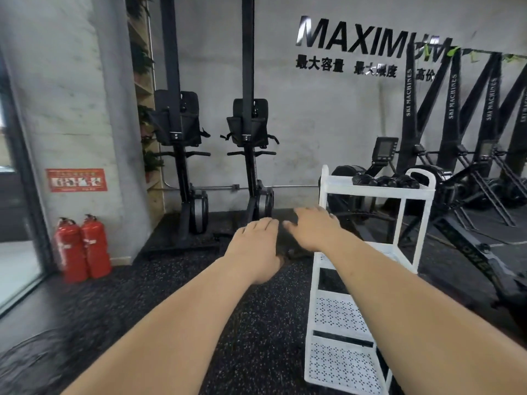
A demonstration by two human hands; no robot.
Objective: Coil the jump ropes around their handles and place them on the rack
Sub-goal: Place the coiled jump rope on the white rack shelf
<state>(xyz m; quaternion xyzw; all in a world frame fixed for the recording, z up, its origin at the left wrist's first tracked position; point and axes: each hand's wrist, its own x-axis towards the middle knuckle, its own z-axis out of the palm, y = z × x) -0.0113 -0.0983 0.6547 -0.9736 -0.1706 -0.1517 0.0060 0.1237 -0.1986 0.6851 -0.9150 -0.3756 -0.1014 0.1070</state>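
Two red fire extinguishers [95, 249] at left, two rowers [251, 166] stood upright, ski machines [450, 124] at right, black wall lettering [356, 38]

Dim, flat indoor light.
Daylight is admitted through the glass [15, 266] at left; edges are bowed, and the right hand [313, 228] is blurred.

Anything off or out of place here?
Nothing stands out. The white perforated metal rack stands upright, black coiled bundles sit on its top shelf, and two red fire extinguishers stand upright by the wall.

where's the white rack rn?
Head view, right of centre: the white rack stands on the floor right of the right hand, dark bundles on its top shelf, a rowing machine behind it.
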